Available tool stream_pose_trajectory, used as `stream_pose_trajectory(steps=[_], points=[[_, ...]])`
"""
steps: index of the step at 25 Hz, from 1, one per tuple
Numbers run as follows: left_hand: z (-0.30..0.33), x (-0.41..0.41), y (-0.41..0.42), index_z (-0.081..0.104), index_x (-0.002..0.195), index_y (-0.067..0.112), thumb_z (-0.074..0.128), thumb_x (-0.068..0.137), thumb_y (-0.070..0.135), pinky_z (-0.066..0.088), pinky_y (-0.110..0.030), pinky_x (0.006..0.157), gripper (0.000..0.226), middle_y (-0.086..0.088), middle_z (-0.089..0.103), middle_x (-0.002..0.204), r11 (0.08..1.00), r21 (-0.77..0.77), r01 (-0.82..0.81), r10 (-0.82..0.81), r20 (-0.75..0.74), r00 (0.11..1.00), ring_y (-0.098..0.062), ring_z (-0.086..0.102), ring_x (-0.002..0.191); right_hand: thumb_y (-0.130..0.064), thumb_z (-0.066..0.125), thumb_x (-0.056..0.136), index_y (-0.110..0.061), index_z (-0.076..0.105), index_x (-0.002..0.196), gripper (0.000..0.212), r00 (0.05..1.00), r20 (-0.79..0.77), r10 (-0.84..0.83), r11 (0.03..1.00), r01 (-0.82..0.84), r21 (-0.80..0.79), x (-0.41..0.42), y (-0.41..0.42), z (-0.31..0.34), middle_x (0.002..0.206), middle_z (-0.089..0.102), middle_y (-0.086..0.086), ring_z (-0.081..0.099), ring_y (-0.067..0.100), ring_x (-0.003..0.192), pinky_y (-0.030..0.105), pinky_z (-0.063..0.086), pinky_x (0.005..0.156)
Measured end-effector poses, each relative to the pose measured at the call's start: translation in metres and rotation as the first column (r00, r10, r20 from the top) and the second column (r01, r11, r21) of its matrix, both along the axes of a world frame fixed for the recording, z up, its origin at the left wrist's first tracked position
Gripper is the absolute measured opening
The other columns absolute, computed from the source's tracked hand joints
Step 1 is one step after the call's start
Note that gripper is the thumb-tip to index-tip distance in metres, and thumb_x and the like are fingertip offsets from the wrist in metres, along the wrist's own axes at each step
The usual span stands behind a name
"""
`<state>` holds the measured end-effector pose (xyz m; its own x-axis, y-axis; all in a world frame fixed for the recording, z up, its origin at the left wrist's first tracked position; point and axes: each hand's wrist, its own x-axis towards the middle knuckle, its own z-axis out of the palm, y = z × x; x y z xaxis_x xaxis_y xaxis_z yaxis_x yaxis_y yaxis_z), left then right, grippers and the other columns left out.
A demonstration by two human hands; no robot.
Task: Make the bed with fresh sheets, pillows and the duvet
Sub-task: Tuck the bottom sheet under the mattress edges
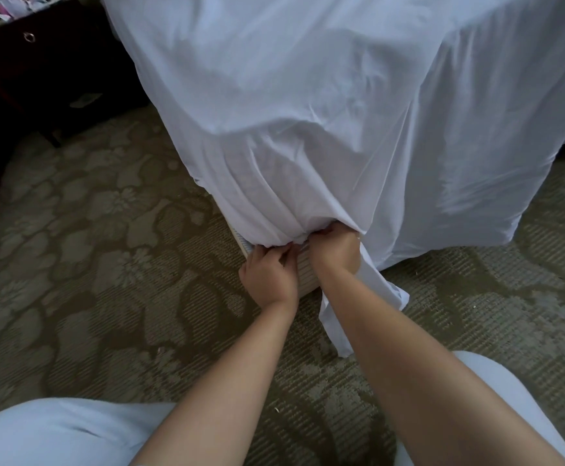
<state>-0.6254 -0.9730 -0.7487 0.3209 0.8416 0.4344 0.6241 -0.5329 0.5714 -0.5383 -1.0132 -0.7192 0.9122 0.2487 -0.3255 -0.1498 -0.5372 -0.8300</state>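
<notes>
A white sheet is draped over the corner of the bed and hangs to the floor on the right. At the corner's bottom the cloth is gathered into folds. My left hand pinches the sheet's lower edge against the striped bed base. Just to its right, my right hand grips the bunched cloth, its fingers tucked into the folds. A loose tail of sheet dangles below my right wrist.
Patterned green carpet covers the floor all around. A dark wooden nightstand with a ring pull stands at the upper left beside the bed. My knees in pale trousers fill the lower corners.
</notes>
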Motion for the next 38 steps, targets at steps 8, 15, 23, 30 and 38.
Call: stream_pose_trajectory(steps=[8,15,23,30,38], points=[[0.03,-0.006,-0.007,0.071,0.08,0.015,0.073,0.08,0.038,0.042,-0.025,0.07,0.023,0.001,0.071,0.087,0.883,-0.467,-0.055,0.093,0.058,0.994,-0.014,0.062,0.081,-0.013,0.069,0.077,-0.021,0.067,0.066,0.013,0.979,-0.063,0.192,0.925,-0.158,0.346,0.003,-0.028,-0.001,0.076,0.069,0.003,0.064,0.025,0.089,0.045,0.053,0.085],[0.035,0.003,-0.007,0.049,0.105,0.007,0.089,0.059,0.027,0.041,-0.028,0.074,0.065,-0.005,0.048,0.11,0.891,-0.439,-0.115,0.237,0.236,0.943,-0.019,0.052,0.09,-0.038,0.075,0.075,-0.029,0.062,0.067,0.018,0.986,-0.072,0.151,0.958,-0.128,0.255,0.002,-0.031,-0.007,0.077,0.066,-0.009,0.064,0.018,0.087,0.037,0.052,0.082],[0.03,0.012,0.003,0.043,0.121,0.006,0.086,0.061,0.044,0.046,-0.036,0.08,0.084,-0.007,0.052,0.117,0.901,-0.402,-0.162,0.234,0.136,0.963,-0.027,0.056,0.106,-0.035,0.066,0.077,-0.017,0.063,0.095,0.025,0.997,0.043,0.063,0.998,-0.063,-0.001,0.003,-0.009,0.006,0.105,0.067,0.008,0.059,0.032,0.105,0.043,0.049,0.089],[0.023,-0.008,-0.004,0.049,0.114,0.003,0.076,0.077,0.026,0.045,-0.032,0.078,0.051,-0.009,0.055,0.111,0.95,-0.309,-0.032,0.078,0.138,0.987,-0.027,0.057,0.1,-0.034,0.058,0.09,-0.008,0.061,0.079,0.028,0.985,-0.079,0.154,0.958,-0.129,0.258,0.001,-0.027,-0.008,0.073,0.058,0.001,0.06,0.024,0.082,0.033,0.045,0.073],[0.025,-0.012,0.008,0.05,0.117,0.007,0.072,0.081,0.017,0.048,-0.034,0.078,0.043,-0.007,0.061,0.11,0.963,-0.269,0.016,0.016,0.115,0.993,-0.024,0.058,0.101,-0.031,0.055,0.092,-0.014,0.054,0.072,0.026,0.986,-0.118,0.114,0.979,-0.092,0.18,0.005,-0.029,0.002,0.065,0.052,-0.004,0.055,0.022,0.078,0.035,0.046,0.08]])
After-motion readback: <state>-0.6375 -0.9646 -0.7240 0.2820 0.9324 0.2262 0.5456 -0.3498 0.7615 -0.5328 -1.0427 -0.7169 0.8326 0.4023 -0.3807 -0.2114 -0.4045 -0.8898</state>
